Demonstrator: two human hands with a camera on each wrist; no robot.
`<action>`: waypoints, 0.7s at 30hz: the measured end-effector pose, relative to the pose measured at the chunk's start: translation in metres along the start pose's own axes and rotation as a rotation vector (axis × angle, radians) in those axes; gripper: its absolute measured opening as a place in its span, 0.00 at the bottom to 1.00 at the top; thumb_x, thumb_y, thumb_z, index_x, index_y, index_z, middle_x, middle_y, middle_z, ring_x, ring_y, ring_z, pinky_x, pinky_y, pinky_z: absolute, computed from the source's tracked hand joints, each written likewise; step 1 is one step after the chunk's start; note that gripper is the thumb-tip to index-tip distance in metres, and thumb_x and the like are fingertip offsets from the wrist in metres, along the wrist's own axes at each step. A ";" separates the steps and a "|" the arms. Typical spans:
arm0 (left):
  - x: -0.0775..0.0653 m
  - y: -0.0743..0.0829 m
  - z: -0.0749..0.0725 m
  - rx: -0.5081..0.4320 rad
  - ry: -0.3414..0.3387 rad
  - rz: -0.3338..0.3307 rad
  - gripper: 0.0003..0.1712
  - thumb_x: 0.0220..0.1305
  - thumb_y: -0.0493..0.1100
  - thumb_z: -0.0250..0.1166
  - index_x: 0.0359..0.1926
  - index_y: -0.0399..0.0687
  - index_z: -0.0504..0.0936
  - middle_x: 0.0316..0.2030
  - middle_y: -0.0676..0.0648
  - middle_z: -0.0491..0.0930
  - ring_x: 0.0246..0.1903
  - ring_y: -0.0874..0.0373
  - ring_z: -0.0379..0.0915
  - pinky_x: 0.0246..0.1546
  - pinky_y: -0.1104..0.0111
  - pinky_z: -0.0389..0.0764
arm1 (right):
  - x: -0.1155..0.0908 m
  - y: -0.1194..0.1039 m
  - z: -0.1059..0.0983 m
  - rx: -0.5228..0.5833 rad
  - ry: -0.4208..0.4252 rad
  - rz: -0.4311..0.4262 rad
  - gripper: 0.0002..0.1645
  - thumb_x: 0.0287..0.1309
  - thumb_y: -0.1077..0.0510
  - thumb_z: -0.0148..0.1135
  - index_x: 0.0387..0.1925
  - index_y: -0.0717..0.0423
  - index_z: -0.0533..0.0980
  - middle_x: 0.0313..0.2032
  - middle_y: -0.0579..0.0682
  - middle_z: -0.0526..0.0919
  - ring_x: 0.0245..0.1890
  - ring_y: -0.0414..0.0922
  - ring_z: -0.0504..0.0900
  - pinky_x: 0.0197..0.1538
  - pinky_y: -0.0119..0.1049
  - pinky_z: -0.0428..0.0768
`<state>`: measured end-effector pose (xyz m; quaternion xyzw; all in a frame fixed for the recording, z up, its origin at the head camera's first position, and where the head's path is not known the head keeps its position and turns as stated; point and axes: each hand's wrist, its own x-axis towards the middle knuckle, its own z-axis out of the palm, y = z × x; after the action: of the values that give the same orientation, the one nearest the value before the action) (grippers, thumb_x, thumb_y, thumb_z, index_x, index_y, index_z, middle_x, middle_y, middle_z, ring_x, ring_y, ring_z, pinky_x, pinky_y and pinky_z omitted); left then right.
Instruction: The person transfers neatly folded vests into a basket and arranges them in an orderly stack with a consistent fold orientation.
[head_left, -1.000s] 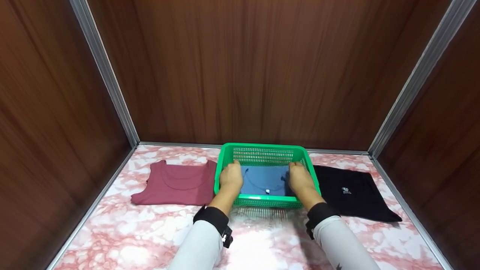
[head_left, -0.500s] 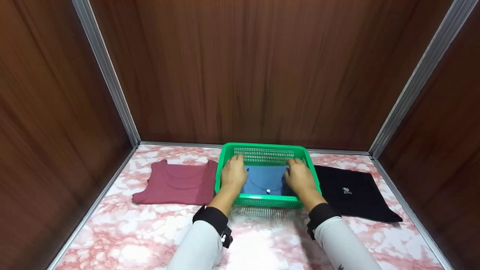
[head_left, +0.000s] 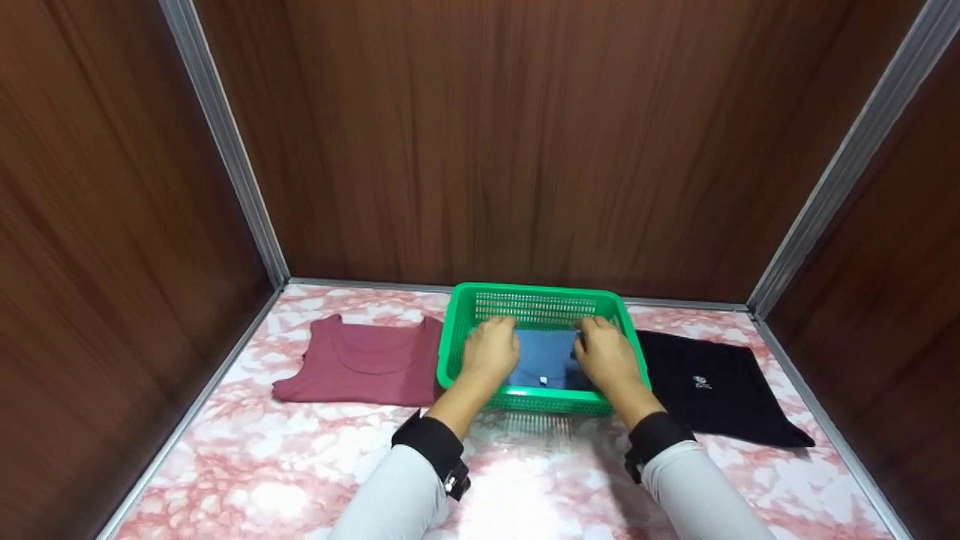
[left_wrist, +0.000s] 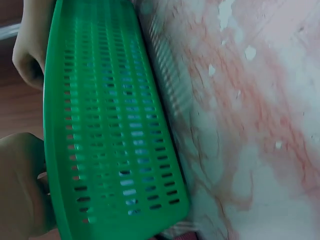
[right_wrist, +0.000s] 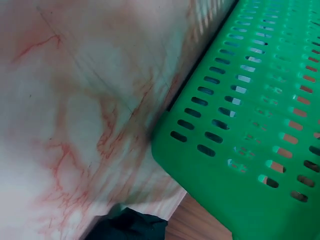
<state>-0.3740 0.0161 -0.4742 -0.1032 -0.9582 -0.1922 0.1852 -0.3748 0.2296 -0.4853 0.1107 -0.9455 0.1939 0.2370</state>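
Note:
A folded blue shirt (head_left: 546, 352) with a small white tag (head_left: 544, 381) lies inside a green plastic basket (head_left: 546, 289). Both hands reach over the near rim. My left hand (head_left: 491, 349) is over the shirt's left part, its fingers loosely bent and the fingertips hidden. Over the right part is my right hand (head_left: 606, 351), thumb and fingers apart, with no cloth visible between them. The left wrist view shows my left hand (left_wrist: 20, 185) and right hand (left_wrist: 32, 47) above the rim, fingertips partly behind it. Only the perforated basket wall (right_wrist: 225, 150) fills the right wrist view's right side.
A folded maroon top (head_left: 367, 367) lies left of the basket, close against it. To its right is a folded black garment (head_left: 705, 390) with a small white print. Brown wood-look panels (head_left: 487, 150) enclose the pink-and-white marbled surface (head_left: 315, 465) at back and sides.
My left hand has moved inward, to the right over the shirt. The right hand's fingers have loosened from the shirt's right side. The basket stays in place; the head view shifts slightly.

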 end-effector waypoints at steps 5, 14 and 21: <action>-0.009 0.016 -0.003 0.008 -0.031 0.030 0.14 0.65 0.47 0.60 0.51 0.55 0.81 0.45 0.52 0.83 0.42 0.54 0.81 0.35 0.59 0.82 | -0.008 -0.006 -0.006 0.000 0.015 -0.031 0.14 0.61 0.56 0.57 0.47 0.53 0.79 0.43 0.53 0.82 0.42 0.53 0.82 0.41 0.50 0.80; -0.030 0.037 -0.009 0.062 -0.026 0.109 0.14 0.65 0.52 0.61 0.49 0.56 0.82 0.44 0.53 0.83 0.43 0.54 0.80 0.39 0.57 0.81 | -0.029 -0.017 -0.019 -0.015 0.015 -0.058 0.13 0.60 0.54 0.61 0.46 0.52 0.79 0.42 0.50 0.82 0.38 0.50 0.81 0.38 0.47 0.81; -0.051 0.042 -0.017 0.190 -0.003 0.212 0.15 0.65 0.53 0.60 0.47 0.54 0.82 0.45 0.50 0.82 0.44 0.52 0.78 0.42 0.56 0.80 | -0.046 -0.022 -0.024 0.003 0.053 -0.099 0.12 0.60 0.54 0.62 0.44 0.51 0.80 0.39 0.49 0.81 0.38 0.49 0.80 0.37 0.45 0.80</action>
<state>-0.3110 0.0402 -0.4656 -0.1860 -0.9561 -0.0796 0.2120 -0.3185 0.2255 -0.4820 0.1524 -0.9319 0.1863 0.2713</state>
